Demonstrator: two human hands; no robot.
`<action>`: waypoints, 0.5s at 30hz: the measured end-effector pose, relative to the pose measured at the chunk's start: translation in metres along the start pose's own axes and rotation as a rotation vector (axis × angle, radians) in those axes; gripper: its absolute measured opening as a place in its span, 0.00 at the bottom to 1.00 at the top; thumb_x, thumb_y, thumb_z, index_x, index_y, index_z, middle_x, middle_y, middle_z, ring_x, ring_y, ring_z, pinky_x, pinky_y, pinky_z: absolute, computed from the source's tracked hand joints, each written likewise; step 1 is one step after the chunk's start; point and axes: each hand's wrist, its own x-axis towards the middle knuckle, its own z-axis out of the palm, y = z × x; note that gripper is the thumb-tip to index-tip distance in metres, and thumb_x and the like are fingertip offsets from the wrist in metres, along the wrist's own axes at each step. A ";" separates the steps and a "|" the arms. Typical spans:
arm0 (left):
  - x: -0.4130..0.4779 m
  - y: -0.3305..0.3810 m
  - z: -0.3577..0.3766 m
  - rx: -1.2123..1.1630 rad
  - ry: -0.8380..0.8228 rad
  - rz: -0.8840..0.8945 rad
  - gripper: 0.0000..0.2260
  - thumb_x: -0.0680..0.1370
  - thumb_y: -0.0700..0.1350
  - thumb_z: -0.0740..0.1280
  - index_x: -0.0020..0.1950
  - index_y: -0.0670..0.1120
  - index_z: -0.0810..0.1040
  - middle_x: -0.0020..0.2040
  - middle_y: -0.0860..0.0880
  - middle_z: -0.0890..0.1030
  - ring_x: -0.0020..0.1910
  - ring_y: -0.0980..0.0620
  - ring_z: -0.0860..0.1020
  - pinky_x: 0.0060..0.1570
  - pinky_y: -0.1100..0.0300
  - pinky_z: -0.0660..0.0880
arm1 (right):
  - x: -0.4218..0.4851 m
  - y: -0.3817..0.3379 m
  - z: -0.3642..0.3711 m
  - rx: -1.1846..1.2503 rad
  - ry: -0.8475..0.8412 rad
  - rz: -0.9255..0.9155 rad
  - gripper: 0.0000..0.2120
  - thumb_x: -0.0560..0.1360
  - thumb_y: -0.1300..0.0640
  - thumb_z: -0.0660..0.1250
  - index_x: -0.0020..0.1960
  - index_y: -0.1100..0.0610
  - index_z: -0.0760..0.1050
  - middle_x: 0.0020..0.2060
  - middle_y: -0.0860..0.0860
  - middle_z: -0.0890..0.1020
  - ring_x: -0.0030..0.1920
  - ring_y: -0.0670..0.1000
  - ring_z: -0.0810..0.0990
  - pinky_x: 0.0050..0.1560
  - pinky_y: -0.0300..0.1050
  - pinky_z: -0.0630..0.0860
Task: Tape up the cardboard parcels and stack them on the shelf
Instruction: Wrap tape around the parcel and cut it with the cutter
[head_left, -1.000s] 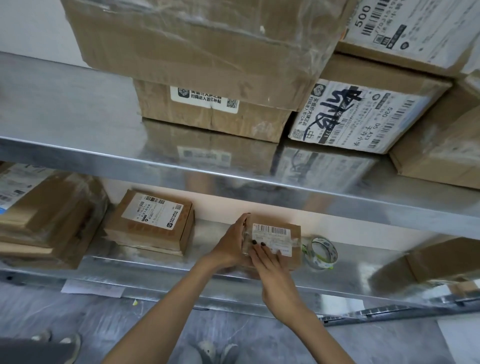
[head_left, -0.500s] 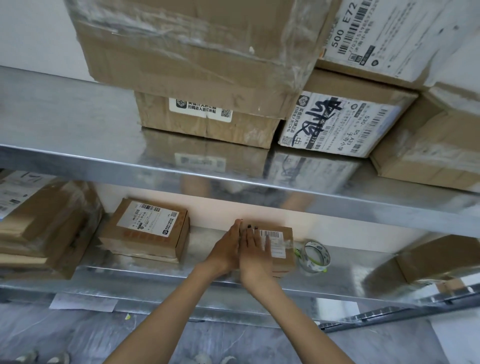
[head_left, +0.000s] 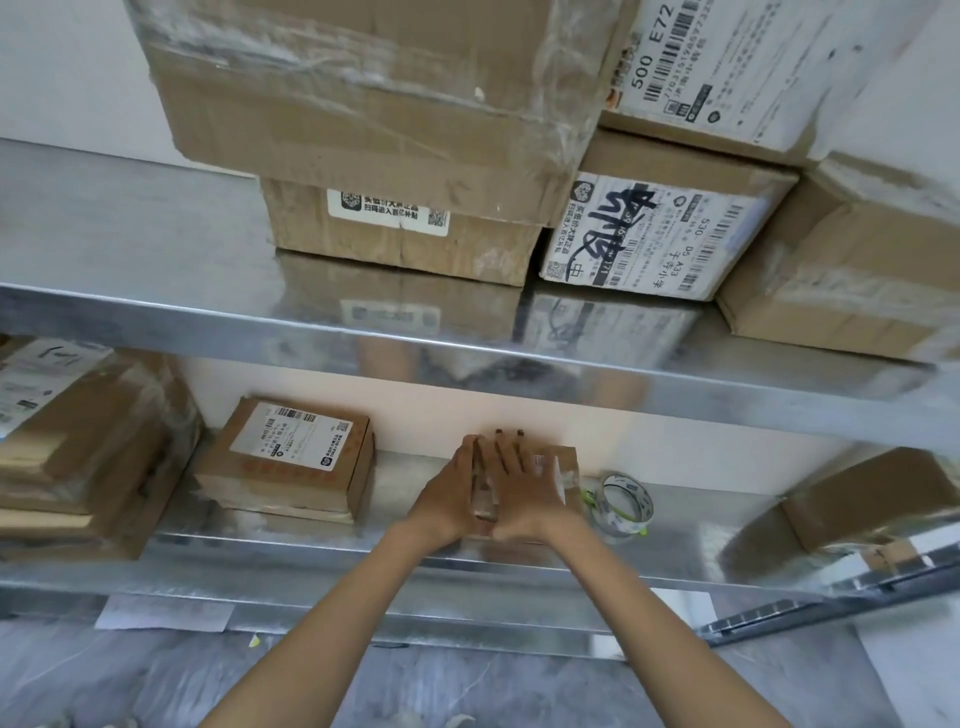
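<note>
My small brown cardboard parcel sits on the lower shiny metal shelf, close to the back wall. My right hand lies flat on top, fingers straight, I think to press the tape down. My left hand lies flat against its left side so it cannot slide. The clear tape roll stands just beside it on the right. On the left there is bare shelf before the flat brown box with a white label.

A white paper sheet lies on the mottled grey floor.
</note>
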 end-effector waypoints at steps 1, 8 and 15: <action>-0.005 0.003 0.000 0.003 0.028 0.027 0.58 0.63 0.57 0.79 0.79 0.48 0.41 0.77 0.54 0.57 0.71 0.54 0.66 0.61 0.67 0.67 | -0.002 0.010 -0.002 -0.005 0.029 -0.042 0.53 0.68 0.35 0.65 0.76 0.49 0.31 0.77 0.54 0.40 0.76 0.59 0.36 0.70 0.69 0.37; -0.031 -0.010 0.006 -0.050 0.053 0.140 0.64 0.60 0.65 0.77 0.75 0.58 0.29 0.77 0.59 0.34 0.76 0.62 0.39 0.74 0.63 0.52 | -0.028 0.023 0.010 -0.138 0.265 -0.206 0.55 0.60 0.31 0.71 0.76 0.59 0.57 0.66 0.60 0.70 0.69 0.60 0.68 0.72 0.65 0.46; -0.024 -0.018 -0.002 -0.300 -0.088 -0.035 0.62 0.65 0.55 0.79 0.74 0.58 0.28 0.77 0.59 0.50 0.75 0.55 0.58 0.67 0.63 0.67 | -0.051 0.000 0.050 -0.129 0.331 -0.115 0.58 0.58 0.37 0.77 0.77 0.55 0.52 0.67 0.57 0.66 0.67 0.57 0.66 0.66 0.65 0.60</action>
